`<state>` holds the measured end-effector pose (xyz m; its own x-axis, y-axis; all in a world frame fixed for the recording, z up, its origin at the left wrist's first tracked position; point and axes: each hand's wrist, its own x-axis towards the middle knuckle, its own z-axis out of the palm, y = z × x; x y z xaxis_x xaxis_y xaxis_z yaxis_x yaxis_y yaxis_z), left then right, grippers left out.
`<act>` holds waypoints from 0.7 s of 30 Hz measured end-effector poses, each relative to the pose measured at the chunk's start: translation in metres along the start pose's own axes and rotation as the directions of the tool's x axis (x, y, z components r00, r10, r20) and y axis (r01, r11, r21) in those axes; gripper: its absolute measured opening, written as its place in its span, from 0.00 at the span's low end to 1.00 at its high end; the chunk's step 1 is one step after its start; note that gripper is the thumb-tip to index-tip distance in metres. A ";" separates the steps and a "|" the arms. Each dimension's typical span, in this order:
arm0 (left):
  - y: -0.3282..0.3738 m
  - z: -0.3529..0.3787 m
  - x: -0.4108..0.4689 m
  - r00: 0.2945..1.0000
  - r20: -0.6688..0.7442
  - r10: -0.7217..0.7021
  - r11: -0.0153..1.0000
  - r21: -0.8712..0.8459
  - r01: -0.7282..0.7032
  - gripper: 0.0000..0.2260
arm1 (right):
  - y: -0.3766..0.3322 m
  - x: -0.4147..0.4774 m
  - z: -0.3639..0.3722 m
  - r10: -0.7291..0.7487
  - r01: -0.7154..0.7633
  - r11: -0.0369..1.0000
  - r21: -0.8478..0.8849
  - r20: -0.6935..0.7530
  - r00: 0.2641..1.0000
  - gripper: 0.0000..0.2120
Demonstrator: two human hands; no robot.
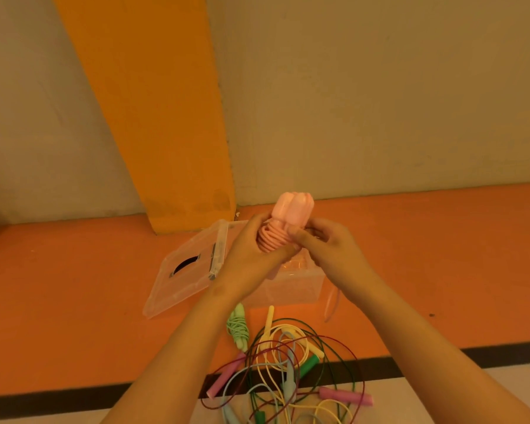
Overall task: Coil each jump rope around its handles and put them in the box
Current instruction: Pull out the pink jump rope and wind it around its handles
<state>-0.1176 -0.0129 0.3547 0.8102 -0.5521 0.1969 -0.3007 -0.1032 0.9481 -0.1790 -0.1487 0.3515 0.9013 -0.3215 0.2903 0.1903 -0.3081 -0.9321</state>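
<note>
Pink coiled rope (271, 240) partly hides clear box (288, 289); tangled ropes (289, 359), green bundle (237, 327) nearer.

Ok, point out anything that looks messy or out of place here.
The loose jump ropes lie in one tangled heap on the floor, cords crossing each other. A green rope, already coiled, lies on the floor in front of the clear box rather than in it. Nothing looks damaged.
</note>
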 end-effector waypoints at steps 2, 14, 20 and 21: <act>0.003 -0.009 0.000 0.999 0.049 -0.016 0.998 -0.061 0.019 0.17 | -0.002 -0.001 0.001 -0.022 0.022 1.000 -0.005 0.069 0.997 0.06; -0.008 0.001 0.000 0.946 -0.302 0.119 0.973 0.223 -0.051 0.26 | 0.002 0.003 0.008 0.154 -0.157 0.987 -0.019 -0.109 0.982 0.12; -0.002 -0.008 0.000 0.968 0.157 -0.195 0.876 -0.416 0.244 0.13 | 0.002 0.005 -0.002 0.173 -0.155 0.971 0.183 -0.086 0.981 0.07; -0.004 -0.008 0.000 0.956 0.210 -0.205 0.842 -0.461 0.281 0.13 | 0.002 0.005 -0.003 0.175 -0.155 0.967 0.204 -0.084 0.981 0.06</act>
<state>-0.1122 -0.0056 0.3532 0.7303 -0.6806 -0.0582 0.2070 0.1393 0.9684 -0.1751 -0.1539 0.3521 0.8849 -0.4443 0.1397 0.1235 -0.0652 -0.9902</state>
